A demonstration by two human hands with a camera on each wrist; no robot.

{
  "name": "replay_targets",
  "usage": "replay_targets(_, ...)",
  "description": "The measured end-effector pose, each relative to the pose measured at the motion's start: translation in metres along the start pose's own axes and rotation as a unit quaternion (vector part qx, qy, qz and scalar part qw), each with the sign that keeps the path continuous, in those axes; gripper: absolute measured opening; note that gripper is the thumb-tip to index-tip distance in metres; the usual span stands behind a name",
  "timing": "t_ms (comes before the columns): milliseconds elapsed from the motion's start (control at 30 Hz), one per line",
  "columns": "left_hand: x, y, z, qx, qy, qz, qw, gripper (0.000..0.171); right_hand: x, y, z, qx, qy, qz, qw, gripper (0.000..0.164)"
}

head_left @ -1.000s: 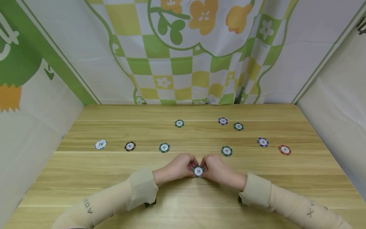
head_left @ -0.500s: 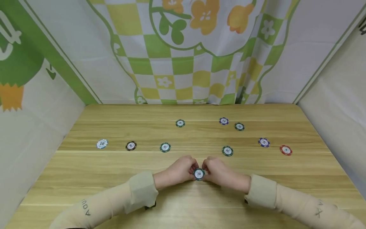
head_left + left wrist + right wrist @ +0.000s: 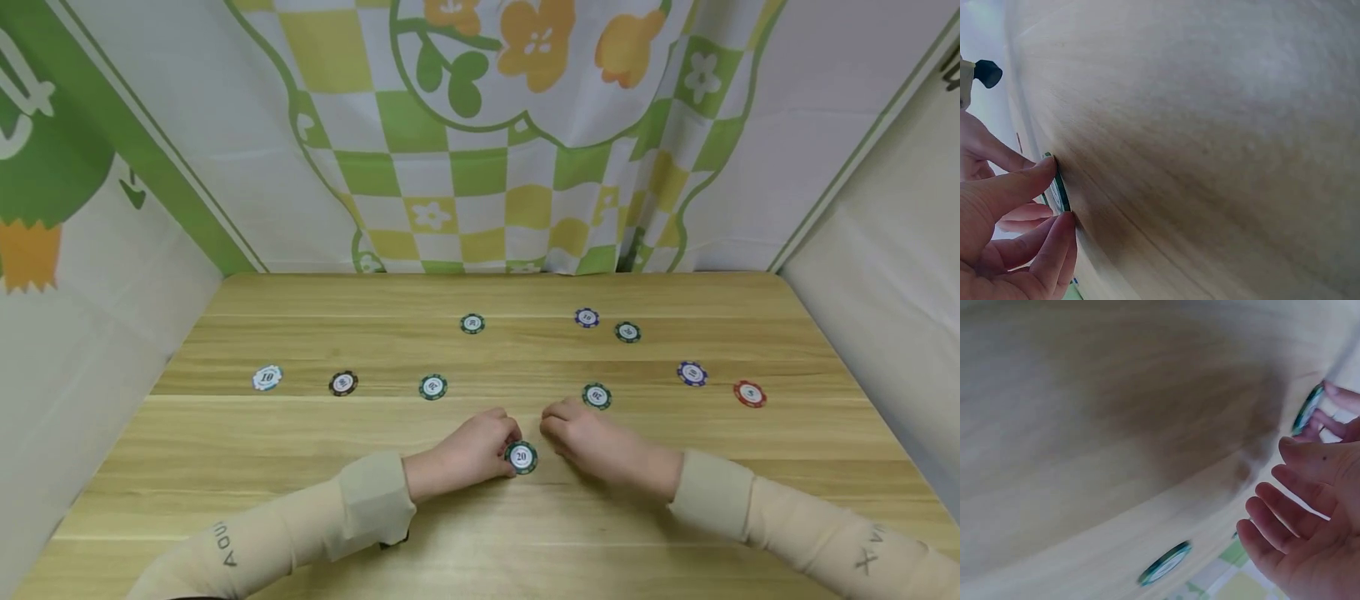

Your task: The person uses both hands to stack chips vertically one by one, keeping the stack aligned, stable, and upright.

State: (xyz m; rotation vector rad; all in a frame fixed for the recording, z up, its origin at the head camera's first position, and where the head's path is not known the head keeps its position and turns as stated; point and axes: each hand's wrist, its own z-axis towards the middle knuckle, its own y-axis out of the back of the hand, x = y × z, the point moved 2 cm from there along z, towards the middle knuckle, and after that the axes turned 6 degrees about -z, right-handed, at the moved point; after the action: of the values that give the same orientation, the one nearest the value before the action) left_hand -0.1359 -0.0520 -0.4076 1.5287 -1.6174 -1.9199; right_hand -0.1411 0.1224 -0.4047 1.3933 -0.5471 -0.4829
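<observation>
My left hand [image 3: 474, 446] pinches the edge of a green poker chip [image 3: 521, 457] marked 20, near the middle of the table. In the left wrist view the thumb and fingertips hold the rim of that chip [image 3: 1060, 192], which is at the wooden surface. To its right, my right hand [image 3: 603, 442] is apart from the chip and holds nothing. Its fingers are loosely bent and spread in the right wrist view. Just beyond that hand lies another green 20 chip [image 3: 597, 396].
Loose chips lie spread over the wooden table [image 3: 375, 525]: green [image 3: 432, 387], black [image 3: 343, 383], light blue and white [image 3: 267, 377], purple-blue [image 3: 692, 373] and red [image 3: 750, 393]. More are farther back, including a green one [image 3: 472, 323]. A checked curtain [image 3: 480, 175] hangs behind.
Both hands held the green chip before, and it came slightly nearer the person. The right hand has since let go and moved a little right. The left hand keeps its pinch.
</observation>
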Motion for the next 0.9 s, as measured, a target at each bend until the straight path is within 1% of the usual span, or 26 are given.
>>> replay_targets(133,0.0,0.0,-0.001,0.001,-0.002,0.001,1.0,0.031,-0.011,-0.003,-0.002,0.006,-0.009,-0.02,1.0,0.022)
replay_targets(267,-0.001,-0.001,-0.001,-0.003,-0.008,0.012,0.9999,0.031,-0.022,-0.006,-0.005,0.003,-0.021,-0.032,0.999,0.026)
replay_targets(333,-0.001,-0.002,0.0,-0.006,-0.013,0.02,0.9997,0.031,-0.027,-0.006,-0.007,-0.004,-0.025,-0.031,0.999,0.028)
replay_targets(433,-0.001,-0.002,0.0,-0.008,-0.019,0.029,0.9994,0.031,-0.035,-0.006,-0.01,-0.003,-0.041,-0.027,0.999,0.029)
replay_targets(567,-0.002,-0.003,0.0,-0.008,-0.024,0.035,0.9991,0.031,-0.045,-0.006,-0.015,0.012,-0.069,-0.022,0.997,0.029)
replay_targets(667,-0.003,-0.004,0.0,-0.008,-0.023,0.037,0.999,0.031,-0.05,-0.005,-0.019,0.019,-0.08,-0.014,0.996,0.029)
replay_targets(900,-0.004,-0.004,0.0,-0.004,-0.016,0.034,0.9993,0.033,-0.053,-0.001,-0.025,0.02,-0.075,-0.01,0.997,0.031)
